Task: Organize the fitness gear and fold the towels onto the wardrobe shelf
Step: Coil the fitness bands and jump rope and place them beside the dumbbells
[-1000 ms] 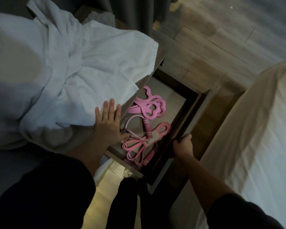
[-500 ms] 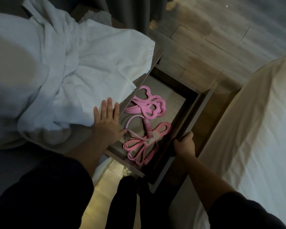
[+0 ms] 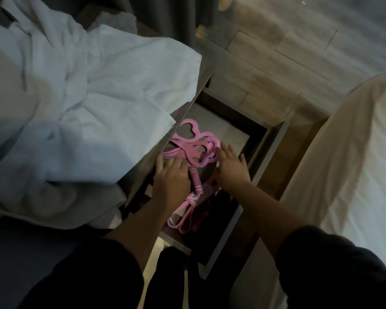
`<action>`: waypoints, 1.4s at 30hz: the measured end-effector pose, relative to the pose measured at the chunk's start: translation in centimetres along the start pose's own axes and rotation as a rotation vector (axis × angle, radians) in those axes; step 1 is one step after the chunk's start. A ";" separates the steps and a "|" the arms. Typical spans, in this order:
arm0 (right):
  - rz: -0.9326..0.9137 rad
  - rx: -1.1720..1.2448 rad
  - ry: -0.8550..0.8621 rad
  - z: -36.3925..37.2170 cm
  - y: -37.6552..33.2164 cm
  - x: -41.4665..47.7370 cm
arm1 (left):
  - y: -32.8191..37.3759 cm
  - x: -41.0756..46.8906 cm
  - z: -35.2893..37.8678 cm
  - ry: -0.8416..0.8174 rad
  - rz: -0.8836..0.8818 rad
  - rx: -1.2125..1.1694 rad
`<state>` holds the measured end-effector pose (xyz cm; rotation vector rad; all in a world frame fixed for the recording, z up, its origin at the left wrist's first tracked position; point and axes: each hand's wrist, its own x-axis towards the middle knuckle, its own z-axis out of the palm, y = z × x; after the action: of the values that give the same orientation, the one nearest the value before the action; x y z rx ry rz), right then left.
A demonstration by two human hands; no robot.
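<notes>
Head view, dim light. An open drawer (image 3: 257, 177) sits at the centre of the scene, pulled out from a low unit, and holds the fitness gear. A bundle of pink resistance bands (image 3: 196, 143) with heart-shaped loops lies at the far end of the drawer floor. A pink jump rope handle (image 3: 195, 179) lies just near of them, roughly in the middle. More pink loops (image 3: 183, 217) lie at the near end, partly in shadow. Both hands are inside the drawer. The left hand (image 3: 172, 177) is on the left side, palm down, with its fingers bent onto the near edge of the bands and beside the handle; whether it grips anything cannot be told, as the fingertips are hidden in the tangle. The right hand (image 3: 232, 169) is on the right side, palm down, with fingers straight and slightly spread. Its fingertips rest on the right edge of the band bundle and it holds nothing. The two hands are apart, with the handle between them. White towels (image 3: 98, 97) lie unfolded in a crumpled heap on top of the unit to the left, and one corner overhangs the left edge of the drawer. A bed with a white sheet (image 3: 354, 163) occupies the right side. A wood-plank floor (image 3: 276, 52) is visible on the far side, with a dark curtain (image 3: 176, 18) at the far edge. Both arms wear dark sleeves (image 3: 332, 264).
</notes>
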<state>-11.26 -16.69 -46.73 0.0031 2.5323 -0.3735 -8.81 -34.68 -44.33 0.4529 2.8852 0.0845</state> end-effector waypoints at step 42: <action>0.194 1.180 -0.148 -8.3 2.8 0.5 | 2.3 5.5 -4.6 -0.071 -0.499 -0.991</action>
<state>-15.94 -11.87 -41.13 0.6245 1.8003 -1.6211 -14.29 -30.90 -40.81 -0.4238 2.3777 1.2680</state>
